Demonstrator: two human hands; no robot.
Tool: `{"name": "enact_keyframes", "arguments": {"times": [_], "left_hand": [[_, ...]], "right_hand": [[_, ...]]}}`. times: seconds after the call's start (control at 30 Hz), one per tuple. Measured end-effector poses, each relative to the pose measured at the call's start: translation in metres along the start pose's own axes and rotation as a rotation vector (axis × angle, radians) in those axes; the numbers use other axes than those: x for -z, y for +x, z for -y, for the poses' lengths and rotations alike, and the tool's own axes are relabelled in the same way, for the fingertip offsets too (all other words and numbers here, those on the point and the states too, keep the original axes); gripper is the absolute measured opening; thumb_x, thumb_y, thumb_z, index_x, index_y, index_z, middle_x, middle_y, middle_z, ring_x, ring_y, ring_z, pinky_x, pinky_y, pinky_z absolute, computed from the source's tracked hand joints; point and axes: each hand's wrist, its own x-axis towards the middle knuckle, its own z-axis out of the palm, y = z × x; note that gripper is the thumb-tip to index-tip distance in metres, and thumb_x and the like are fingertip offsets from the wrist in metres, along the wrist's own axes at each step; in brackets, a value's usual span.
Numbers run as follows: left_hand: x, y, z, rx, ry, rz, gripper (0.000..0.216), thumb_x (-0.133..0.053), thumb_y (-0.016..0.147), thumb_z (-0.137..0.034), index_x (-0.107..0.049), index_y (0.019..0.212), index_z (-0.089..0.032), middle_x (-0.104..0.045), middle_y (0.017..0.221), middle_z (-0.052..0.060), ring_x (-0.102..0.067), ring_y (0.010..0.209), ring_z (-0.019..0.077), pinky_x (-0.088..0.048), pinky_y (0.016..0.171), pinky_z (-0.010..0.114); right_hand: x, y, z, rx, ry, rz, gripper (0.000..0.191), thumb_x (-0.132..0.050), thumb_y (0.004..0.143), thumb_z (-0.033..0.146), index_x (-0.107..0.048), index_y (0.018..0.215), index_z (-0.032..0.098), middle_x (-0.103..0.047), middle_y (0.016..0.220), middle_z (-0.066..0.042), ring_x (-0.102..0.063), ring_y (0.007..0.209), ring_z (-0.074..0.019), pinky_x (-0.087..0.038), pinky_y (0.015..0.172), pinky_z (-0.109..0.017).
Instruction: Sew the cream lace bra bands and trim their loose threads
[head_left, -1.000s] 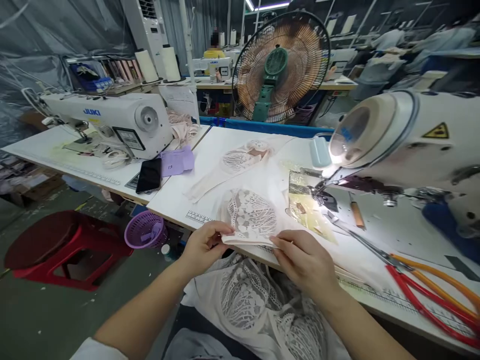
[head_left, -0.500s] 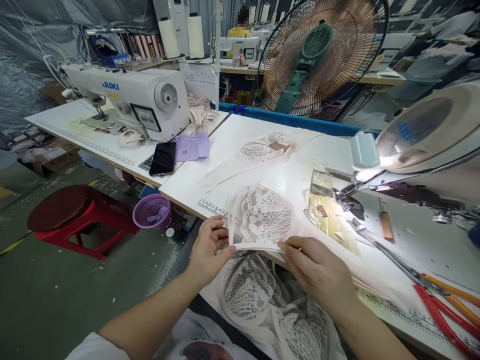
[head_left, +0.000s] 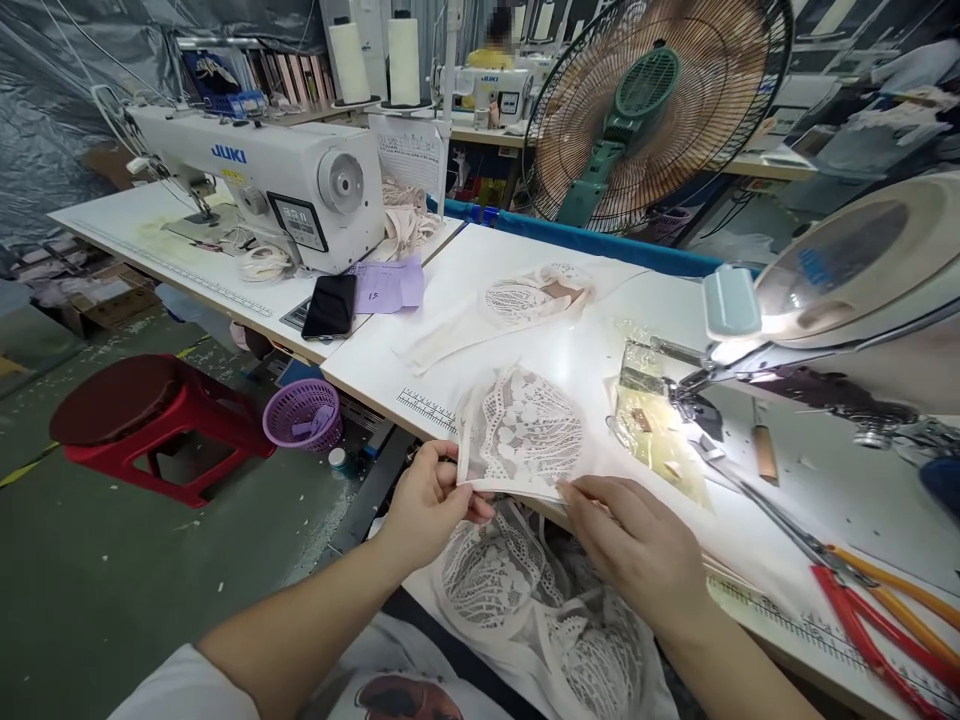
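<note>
A pale lace bra (head_left: pixel 529 425) lies over the front edge of the white table. My left hand (head_left: pixel 431 505) pinches the near left corner of its lace cup, with thumb on top and fingers beneath. At the cup's near right corner, my right hand (head_left: pixel 637 545) grips the bottom edge band between thumb and fingers. The band is drawn straight between both hands. More lace bra cups (head_left: pixel 491 580) hang over my lap below the table edge. Another pale lace bra (head_left: pixel 517 300) rests flat farther back on the table.
To the right stands a lit sewing machine (head_left: pixel 847 300), with scissors (head_left: pixel 862 600) in front. A second sewing machine (head_left: pixel 255 185) is at left, near a phone (head_left: pixel 330 306) and purple paper (head_left: pixel 390 285). A fan (head_left: pixel 652 110), red stool (head_left: pixel 157 420) and purple basket (head_left: pixel 302 415) stand around.
My left fingers have shifted further under the cup's corner, their tips now showing below the band. Both hands keep their hold on the bra. The view has moved slightly.
</note>
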Motion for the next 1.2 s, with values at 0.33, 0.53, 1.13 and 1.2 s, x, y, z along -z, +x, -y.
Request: {"name": "enact_keyframes", "arguments": {"times": [0.33, 0.53, 1.13, 1.2], "left_hand": [[0.005, -0.009, -0.014, 0.054, -0.075, 0.116, 0.034, -0.074, 0.069, -0.034, -0.065, 0.096, -0.015, -0.072, 0.072, 0.004, -0.069, 0.061, 0.0137, -0.057, 0.061, 0.025], [0.002, -0.007, -0.033, 0.012, -0.09, 0.187, 0.031, -0.08, 0.066, -0.025, -0.069, 0.094, -0.019, -0.074, 0.084, 0.004, -0.071, 0.075, 0.0141, -0.057, 0.073, 0.024], [-0.034, -0.008, -0.12, -0.457, 0.434, 0.112, 0.011, -0.069, 0.074, -0.026, -0.069, 0.083, -0.019, -0.074, 0.066, 0.001, -0.071, 0.064, 0.0164, -0.06, 0.063, 0.021], [-0.03, -0.008, -0.122, -0.518, 0.524, 0.174, 0.009, -0.065, 0.076, -0.02, -0.068, 0.085, -0.02, -0.074, 0.067, 0.0, -0.071, 0.064, 0.0155, -0.059, 0.065, 0.02]], "right_hand": [[0.006, 0.002, -0.002, 0.025, -0.012, -0.108, 0.027, -0.06, 0.082, 0.005, -0.058, 0.106, 0.017, -0.066, 0.079, -0.009, -0.06, 0.07, -0.0219, -0.049, 0.057, -0.032], [0.024, 0.019, -0.003, -0.078, 0.116, -0.105, 0.017, -0.054, 0.084, 0.004, -0.06, 0.094, 0.017, -0.064, 0.078, -0.009, -0.057, 0.072, -0.0206, -0.049, 0.059, -0.032], [0.095, 0.055, -0.015, -0.336, 0.58, -0.088, 0.008, -0.059, 0.081, 0.015, -0.065, 0.083, 0.018, -0.062, 0.078, -0.006, -0.059, 0.07, -0.0157, -0.049, 0.059, -0.026], [0.102, 0.054, -0.012, -0.364, 0.596, -0.073, 0.008, -0.059, 0.08, 0.014, -0.066, 0.082, 0.018, -0.062, 0.078, -0.006, -0.059, 0.068, -0.0152, -0.048, 0.057, -0.025]]}}
